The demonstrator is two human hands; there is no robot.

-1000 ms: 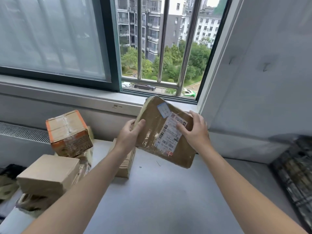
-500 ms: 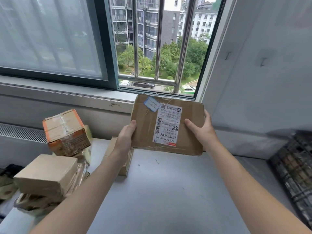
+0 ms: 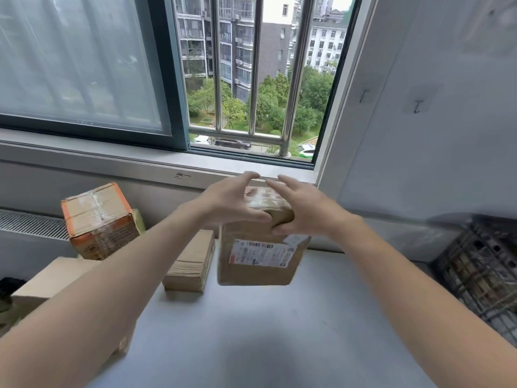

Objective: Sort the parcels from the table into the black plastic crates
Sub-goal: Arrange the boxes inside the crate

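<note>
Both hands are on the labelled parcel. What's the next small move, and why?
Probably swing the labelled parcel rightward toward the black crate. The left hand and right hand hold it by its top edge with the label facing the camera, and the crate sits past the right end of the table.

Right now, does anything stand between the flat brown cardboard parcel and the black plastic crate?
Nothing visible does. The left hand and right hand hold the flat brown cardboard parcel above the grey table; only bare tabletop separates it from the black plastic crate at right.
</note>
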